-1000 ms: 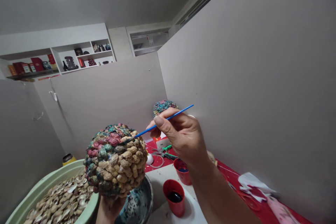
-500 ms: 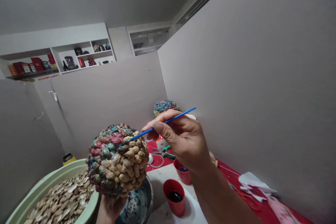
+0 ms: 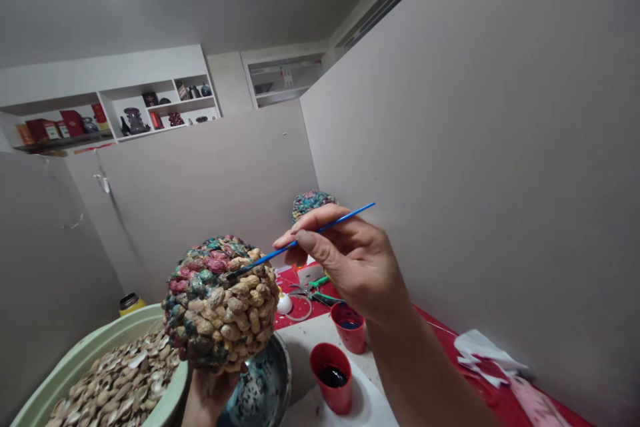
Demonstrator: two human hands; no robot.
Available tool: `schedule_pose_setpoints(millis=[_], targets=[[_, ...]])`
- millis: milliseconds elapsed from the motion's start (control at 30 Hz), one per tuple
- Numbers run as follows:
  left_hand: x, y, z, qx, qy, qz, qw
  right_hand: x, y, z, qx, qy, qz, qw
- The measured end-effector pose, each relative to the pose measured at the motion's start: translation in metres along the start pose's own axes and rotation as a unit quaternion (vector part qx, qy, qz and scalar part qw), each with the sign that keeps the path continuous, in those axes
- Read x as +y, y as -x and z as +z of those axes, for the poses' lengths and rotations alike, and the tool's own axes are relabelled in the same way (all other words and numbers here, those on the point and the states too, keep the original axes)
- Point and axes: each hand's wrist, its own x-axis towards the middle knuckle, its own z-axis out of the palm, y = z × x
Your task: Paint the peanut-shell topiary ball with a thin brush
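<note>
Blue brush (image 3: 310, 237) touching peanut-covered ball (image 3: 223, 303), clear of red cups (image 3: 336, 395)

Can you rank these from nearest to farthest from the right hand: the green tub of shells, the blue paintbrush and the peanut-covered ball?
1. Blue paintbrush: pinched in the right hand.
2. Peanut-covered ball: to the left, at the brush's bristle end, on the left hand.
3. Green tub of shells: farther left, beyond the ball.
</note>
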Motion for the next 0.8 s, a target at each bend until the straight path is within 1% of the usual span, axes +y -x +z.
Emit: schedule_pose_setpoints(millis=[100,200,400,467,533,667,800], targets=[[0.000,-0.001,0.000,0.001,0.010,-0.017,1.000,0.001,0.003,0.006,-0.021,-0.007,-0.003,1.000],[0.002,0.000,-0.001,0.000,0.018,-0.031,0.999,0.002,0.006,0.007,-0.037,0.018,-0.011,0.999],[0.009,0.004,-0.003,-0.006,0.032,-0.048,0.998,-0.005,0.005,-0.003,-0.036,0.095,-0.026,0.995],[0.009,0.005,-0.003,-0.009,0.034,-0.052,0.998,-0.008,0.004,-0.004,-0.031,0.094,-0.031,0.995],[0.008,0.003,-0.004,-0.011,0.034,-0.055,0.998,-0.008,0.003,-0.004,-0.022,0.071,-0.039,0.996],[0.003,0.000,-0.004,-0.007,0.033,-0.048,0.998,-0.003,0.005,0.003,-0.015,0.031,-0.044,0.998],[-0.001,0.000,-0.010,-0.001,0.029,-0.023,0.999,0.000,0.007,0.007,-0.036,0.060,-0.047,0.996]])
